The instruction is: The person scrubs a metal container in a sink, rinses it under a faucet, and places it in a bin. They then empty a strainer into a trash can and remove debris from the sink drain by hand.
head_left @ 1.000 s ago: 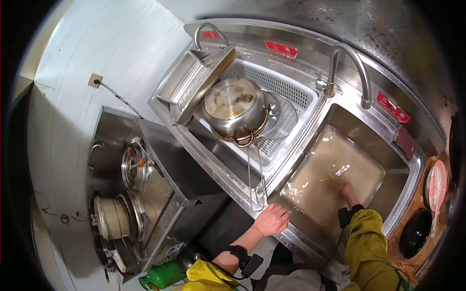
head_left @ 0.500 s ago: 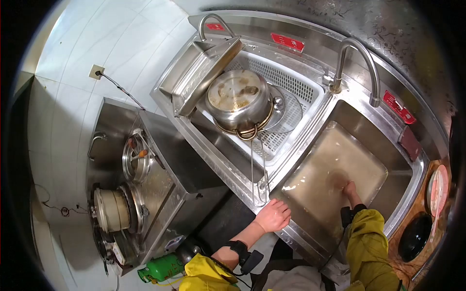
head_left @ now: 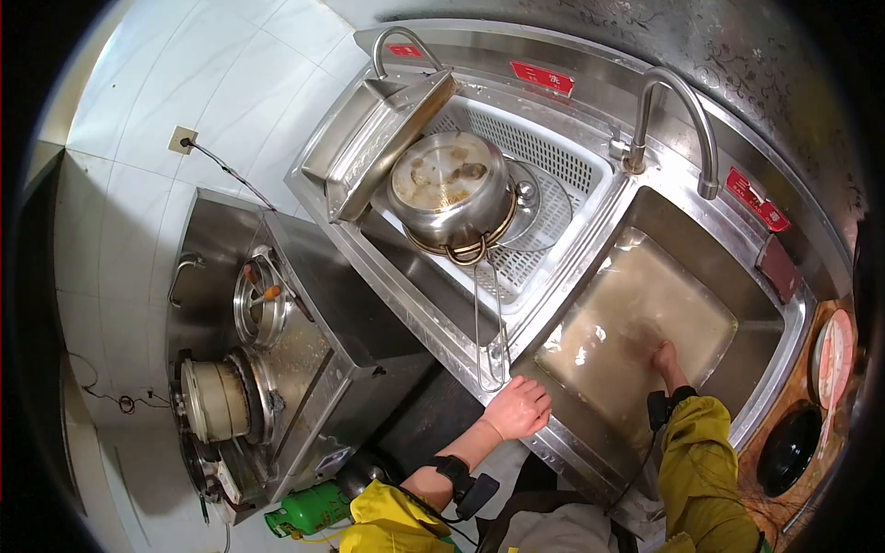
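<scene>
My left hand point(head_left: 518, 407) rests on the front metal rim of the sink point(head_left: 564, 452), its fingers curled; whether anything is inside them is hidden. My right hand point(head_left: 664, 358) reaches down into murky brown water point(head_left: 627, 304) in the right basin, where its fingers are under the surface and hidden. A dark, blurry patch shows in the water beside the fingertips. Near my left hand, a long wire handle point(head_left: 492, 341) lies across the sink's edge. An upturned steel pot point(head_left: 452, 184) sits in a white perforated basket point(head_left: 590, 175) over the left basin, next to a glass lid point(head_left: 544, 207).
Two curved faucets point(head_left: 710, 138) rise behind the basins. A metal tray point(head_left: 387, 138) leans left of the pot. At right stand a black bowl point(head_left: 789, 452) and a pink item point(head_left: 835, 350). A cooker point(head_left: 214, 401) and a green gas cylinder point(head_left: 309, 510) are at lower left.
The camera view has shifted very slightly. Ripples and reflections on the water look different around my right hand. My left hand stays on the rim.
</scene>
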`<action>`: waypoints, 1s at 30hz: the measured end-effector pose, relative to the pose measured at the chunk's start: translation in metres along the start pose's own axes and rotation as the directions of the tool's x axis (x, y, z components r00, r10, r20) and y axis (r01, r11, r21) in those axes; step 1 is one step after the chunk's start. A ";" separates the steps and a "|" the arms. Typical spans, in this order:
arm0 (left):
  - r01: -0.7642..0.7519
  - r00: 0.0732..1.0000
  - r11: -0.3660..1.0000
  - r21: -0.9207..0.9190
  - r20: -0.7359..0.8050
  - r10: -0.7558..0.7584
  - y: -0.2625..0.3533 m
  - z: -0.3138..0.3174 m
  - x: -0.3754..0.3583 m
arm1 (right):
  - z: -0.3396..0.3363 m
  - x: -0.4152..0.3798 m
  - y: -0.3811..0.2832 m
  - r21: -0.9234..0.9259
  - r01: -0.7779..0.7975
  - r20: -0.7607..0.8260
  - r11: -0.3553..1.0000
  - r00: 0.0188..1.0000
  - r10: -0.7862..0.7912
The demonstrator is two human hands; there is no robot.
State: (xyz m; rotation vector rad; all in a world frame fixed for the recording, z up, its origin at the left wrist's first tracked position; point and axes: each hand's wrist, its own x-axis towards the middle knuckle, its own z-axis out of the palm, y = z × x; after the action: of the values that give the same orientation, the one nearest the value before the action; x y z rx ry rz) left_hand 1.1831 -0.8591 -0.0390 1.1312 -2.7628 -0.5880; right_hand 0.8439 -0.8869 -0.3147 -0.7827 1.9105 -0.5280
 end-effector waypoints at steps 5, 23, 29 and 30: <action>-0.001 1.000 1.000 -0.017 -0.012 0.000 -0.001 0.002 -0.001 | 0.000 0.010 0.014 0.001 0.010 0.077 1.000 0.997 -0.010; -0.011 1.000 1.000 -0.016 -0.029 0.010 -0.001 0.001 0.000 | 0.002 0.001 0.003 0.178 -0.020 0.063 0.984 0.998 0.009; -0.005 0.999 1.000 -0.024 -0.036 0.004 -0.001 0.002 -0.001 | 0.006 0.014 0.019 0.089 0.008 0.062 0.996 0.998 -0.014; -0.007 0.999 1.000 -0.024 -0.041 0.006 -0.001 0.002 -0.001 | 0.007 0.020 0.027 0.051 0.027 0.052 0.998 0.998 -0.030</action>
State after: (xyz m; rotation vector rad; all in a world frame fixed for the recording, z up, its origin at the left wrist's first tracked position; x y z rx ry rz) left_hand 1.1843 -0.8585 -0.0415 1.1165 -2.7168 -0.5890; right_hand 0.8358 -0.8828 -0.3478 -0.7849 1.8329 -0.5657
